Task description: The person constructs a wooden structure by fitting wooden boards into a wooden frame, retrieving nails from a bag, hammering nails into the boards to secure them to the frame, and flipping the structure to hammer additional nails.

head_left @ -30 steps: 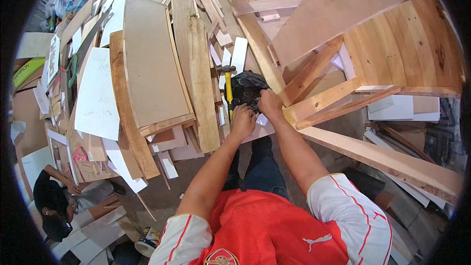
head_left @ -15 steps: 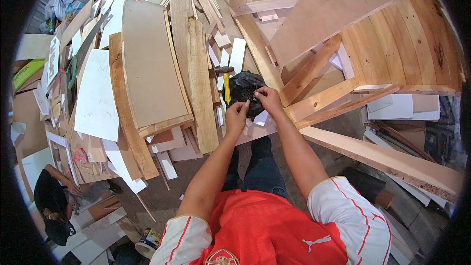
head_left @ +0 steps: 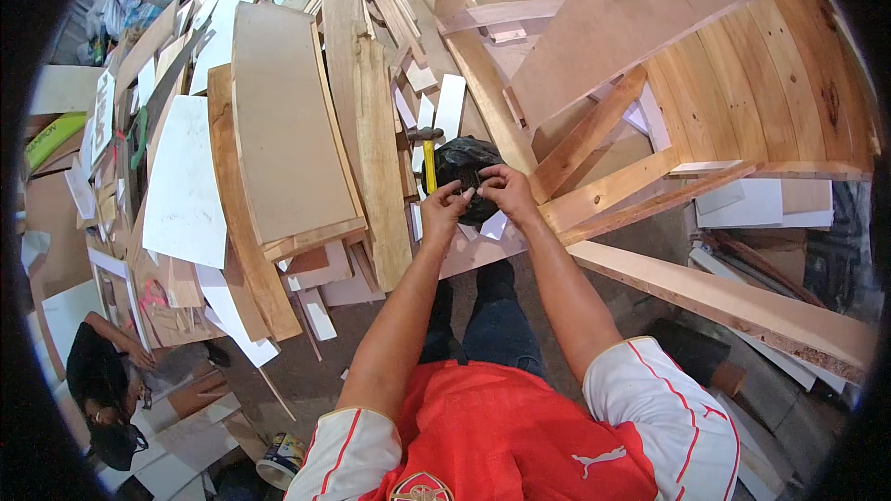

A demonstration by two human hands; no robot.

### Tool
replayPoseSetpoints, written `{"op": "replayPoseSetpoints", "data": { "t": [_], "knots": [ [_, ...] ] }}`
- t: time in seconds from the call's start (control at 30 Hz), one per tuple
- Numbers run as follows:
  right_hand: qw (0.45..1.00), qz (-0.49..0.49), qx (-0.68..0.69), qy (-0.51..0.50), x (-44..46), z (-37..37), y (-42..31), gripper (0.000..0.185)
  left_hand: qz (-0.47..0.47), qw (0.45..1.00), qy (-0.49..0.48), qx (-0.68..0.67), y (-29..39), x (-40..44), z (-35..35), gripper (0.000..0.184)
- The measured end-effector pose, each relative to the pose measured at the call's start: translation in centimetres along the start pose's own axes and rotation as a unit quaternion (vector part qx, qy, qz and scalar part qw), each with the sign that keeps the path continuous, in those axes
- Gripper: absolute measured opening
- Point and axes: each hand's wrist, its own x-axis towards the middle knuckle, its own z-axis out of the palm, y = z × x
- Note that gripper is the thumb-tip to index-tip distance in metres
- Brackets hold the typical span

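Note:
A black plastic bag point(head_left: 462, 156) lies bunched on the work surface in front of me, with small thin dark pieces inside that I cannot make out clearly. Over its near left edge, my left hand point(head_left: 445, 207) has thumb and finger pinched together. My right hand point(head_left: 509, 192) is pinched too, over the bag's right side, its fingertips close to those of the left. Whatever is between the fingers is too small to name. Just left of the bag lies a hammer point(head_left: 430, 165) with a yellow handle, its dark head pointing away from me.
Wooden planks point(head_left: 379, 158) and a tan panel point(head_left: 290, 121) are stacked on the left. A wooden frame with slats point(head_left: 756, 83) stands on the right, a long beam point(head_left: 724, 301) below it. Another person point(head_left: 104, 390) is at lower left, near a paint can point(head_left: 280, 460).
My two hands have come closer together over the bag, the left turning and rising slightly. At lower left the other person has shifted a little. The hammer stays in place.

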Motion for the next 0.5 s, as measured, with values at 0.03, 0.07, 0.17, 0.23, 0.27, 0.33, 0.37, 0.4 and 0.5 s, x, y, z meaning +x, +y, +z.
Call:
{"op": "replayPoseSetpoints", "data": {
  "t": [0.03, 0.07, 0.17, 0.23, 0.27, 0.33, 0.37, 0.4, 0.5],
  "knots": [
    [1.0, -0.01, -0.006, -0.01, -0.2, 0.1, -0.2, 0.036, -0.003, 1.0, -0.013, -0.007, -0.2, 0.4, 0.1, 0.039],
    [1.0, -0.019, -0.011, -0.02, -0.3, 0.1, -0.4, 0.036, -0.007, 1.0, -0.027, -0.014, -0.4, 0.8, 0.2, 0.04],
    [0.997, -0.019, -0.061, -0.051, -0.7, 0.3, -1.6, 0.037, -0.023, 0.997, -0.07, 0.013, 0.3, 1.3, 0.4, 0.039],
    [0.996, -0.019, -0.068, -0.057, -0.4, 0.3, -1.0, 0.037, -0.012, 0.997, -0.072, 0.009, 0.4, 1.3, 0.5, 0.034],
    [0.995, -0.018, -0.071, -0.06, -0.2, 0.3, -0.8, 0.037, -0.007, 0.997, -0.073, 0.007, 0.5, 1.3, 0.6, 0.031],
    [0.992, -0.01, -0.114, -0.059, -0.6, 0.3, -2.0, 0.035, 0.029, 1.0, -0.001, 0.009, 0.7, 1.0, 0.7, 0.029],
    [0.989, -0.006, -0.134, -0.058, -0.7, 0.4, -2.6, 0.034, 0.048, 0.998, 0.036, 0.01, 0.8, 0.9, 0.7, 0.028],
    [0.979, -0.042, -0.197, -0.022, -0.7, 0.6, -2.7, 0.032, 0.069, 0.996, 0.059, 0.024, 0.3, 1.1, 0.5, 0.029],
    [0.909, -0.164, -0.371, 0.099, -1.3, 1.4, -3.5, 0.026, 0.133, 0.981, 0.124, 0.065, 0.1, 0.4, 0.0, 0.03]
  ]
}}
